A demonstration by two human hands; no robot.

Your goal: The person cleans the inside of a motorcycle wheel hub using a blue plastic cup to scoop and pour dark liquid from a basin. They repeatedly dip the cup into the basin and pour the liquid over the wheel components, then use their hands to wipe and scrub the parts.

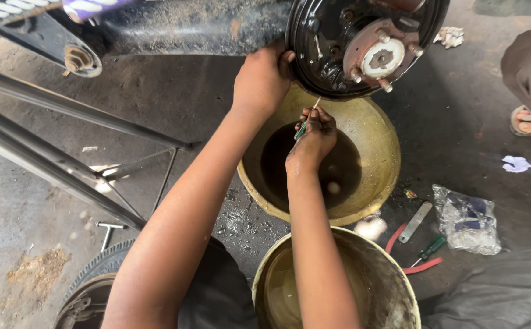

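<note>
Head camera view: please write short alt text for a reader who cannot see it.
A person's left hand grips the rim of a black brake backing plate, while the right hand holds a small screwdriver to its lower edge. Below sit a brass-coloured basin of dark liquid and a bucket.

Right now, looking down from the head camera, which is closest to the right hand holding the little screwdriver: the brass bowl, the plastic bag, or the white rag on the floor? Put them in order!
From the right hand:
1. Brass bowl, directly underneath the hand.
2. Plastic bag, lower right on the floor.
3. White rag, far right, near someone's sandal.
</note>
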